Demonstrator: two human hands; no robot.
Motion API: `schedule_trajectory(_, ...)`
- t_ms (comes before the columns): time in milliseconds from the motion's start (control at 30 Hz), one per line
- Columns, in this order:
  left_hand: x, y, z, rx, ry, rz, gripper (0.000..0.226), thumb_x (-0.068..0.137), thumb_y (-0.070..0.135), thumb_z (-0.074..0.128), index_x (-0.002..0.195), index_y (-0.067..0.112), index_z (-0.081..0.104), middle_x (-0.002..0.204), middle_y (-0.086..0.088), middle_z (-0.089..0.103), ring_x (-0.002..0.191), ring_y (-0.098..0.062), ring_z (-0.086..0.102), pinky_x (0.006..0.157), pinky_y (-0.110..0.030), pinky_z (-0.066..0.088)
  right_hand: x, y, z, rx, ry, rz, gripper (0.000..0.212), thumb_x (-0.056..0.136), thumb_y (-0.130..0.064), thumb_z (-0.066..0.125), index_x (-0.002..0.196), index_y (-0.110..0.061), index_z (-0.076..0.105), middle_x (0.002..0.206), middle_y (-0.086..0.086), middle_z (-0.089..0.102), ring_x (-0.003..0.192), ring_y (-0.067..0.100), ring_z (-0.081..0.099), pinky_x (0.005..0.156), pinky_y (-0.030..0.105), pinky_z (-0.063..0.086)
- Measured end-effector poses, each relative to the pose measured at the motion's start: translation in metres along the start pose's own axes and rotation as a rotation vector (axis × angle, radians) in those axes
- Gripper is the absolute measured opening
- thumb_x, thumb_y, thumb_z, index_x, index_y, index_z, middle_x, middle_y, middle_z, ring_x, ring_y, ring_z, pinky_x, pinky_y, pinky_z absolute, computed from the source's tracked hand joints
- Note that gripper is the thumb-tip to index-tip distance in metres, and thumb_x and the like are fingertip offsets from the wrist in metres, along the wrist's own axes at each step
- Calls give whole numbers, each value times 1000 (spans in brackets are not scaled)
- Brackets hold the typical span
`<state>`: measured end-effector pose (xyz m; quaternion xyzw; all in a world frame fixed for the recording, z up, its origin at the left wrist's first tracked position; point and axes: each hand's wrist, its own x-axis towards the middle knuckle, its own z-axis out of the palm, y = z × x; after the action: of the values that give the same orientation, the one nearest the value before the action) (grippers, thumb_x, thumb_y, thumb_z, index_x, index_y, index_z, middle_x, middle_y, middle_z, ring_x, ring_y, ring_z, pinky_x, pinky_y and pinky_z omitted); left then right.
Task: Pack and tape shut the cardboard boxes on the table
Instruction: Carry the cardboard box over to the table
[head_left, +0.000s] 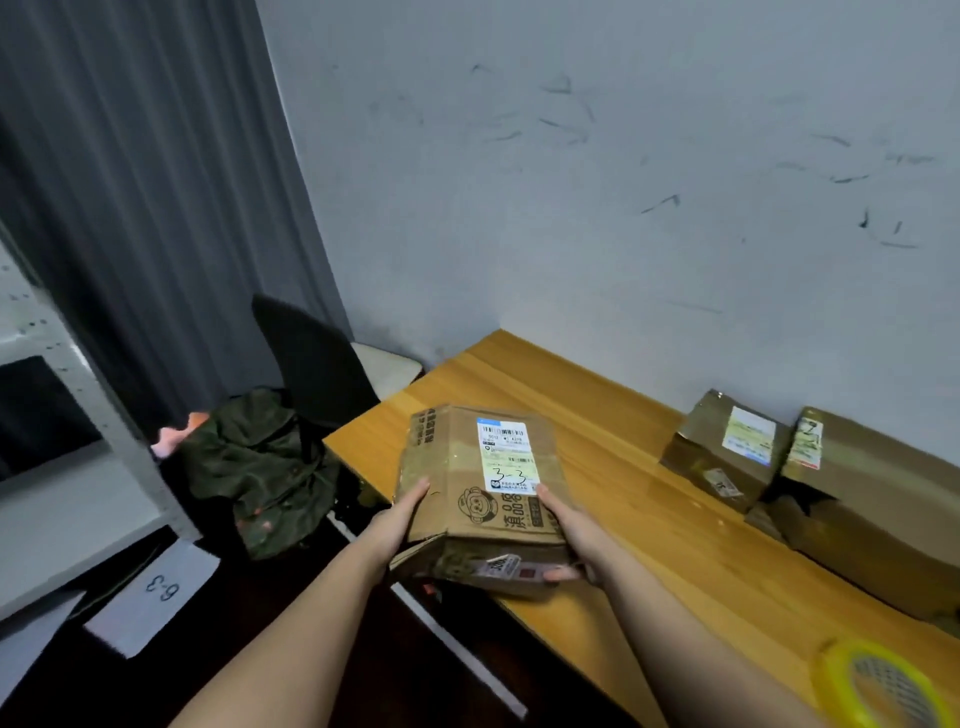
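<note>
A closed cardboard box (467, 467) with a white shipping label marked "3-3" and a monkey logo is held over the near left corner of the wooden table (613, 499). My left hand (400, 519) grips its left side, thumb on top. On the right side my right hand (569, 525) holds it, with fingers curled under the front edge. Two more taped boxes, a small one (722, 452) and a larger one (872, 509), stand against the wall at the right. A roll of yellow tape (878, 686) lies at the bottom right.
A black chair (311, 358) draped with a dark green jacket (254, 467) stands left of the table. A white shelf unit (67, 499) stands further left, and a paper marked "6-3" (156, 592) lies low at the left. A grey curtain and marked wall are behind.
</note>
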<state>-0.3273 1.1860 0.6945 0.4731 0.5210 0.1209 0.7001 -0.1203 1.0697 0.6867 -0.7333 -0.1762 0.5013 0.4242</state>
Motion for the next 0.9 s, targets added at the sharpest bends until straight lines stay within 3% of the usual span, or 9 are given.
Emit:
schedule_trajectory(100,28,28,-35,32,-81,-5,65,78,69,57,118,18,62,103,-5,70,103,-23,63,101,-36,44,10,-19,30,81,68,15,60,87,-58,57,131,-18,50,106,4,69,80,21,71,37,26,51)
schedule_trajectory(200,55,58,-56,111,-161,-4,68,76,72,57,122,22,61,109,-8,71,102,-28,67,100,-44,47,20,-34,48,148,140,18,55,89,-54,57,130,-17,52,102,3,68,75,19,71,37,25,50)
schedule_trajectory(367,103,94,-61,227,-205,14,57,85,63,54,113,15,65,101,-8,70,95,-26,65,89,-36,50,47,-51,58,243,263,4,55,90,-49,58,131,-13,51,109,7,67,81,20,68,41,26,51)
schedule_trajectory(600,179,124,-50,320,-266,-16,69,78,70,56,114,12,66,105,-11,71,98,-29,66,96,-42,49,93,-60,61,254,404,9,45,90,-55,54,121,-23,49,102,2,66,85,23,68,50,31,56)
schedule_trajectory(733,219,137,-39,360,-291,0,71,78,70,56,118,11,64,105,-11,71,96,-30,67,92,-42,52,128,-58,57,224,517,-10,73,79,-72,55,131,-22,46,112,4,67,96,27,67,81,49,58)
schedule_trajectory(800,228,138,-36,380,-316,2,72,82,67,52,124,10,59,110,-10,68,98,-28,65,89,-37,52,136,-57,57,208,569,-20,96,60,-87,54,133,-25,44,114,2,67,97,26,67,85,53,55)
schedule_trajectory(900,244,141,-33,431,-347,27,75,82,69,47,132,13,53,119,-10,64,104,-27,62,96,-38,48,148,-55,57,163,619,-1,112,48,-95,47,135,-24,43,114,0,66,97,26,67,84,53,55)
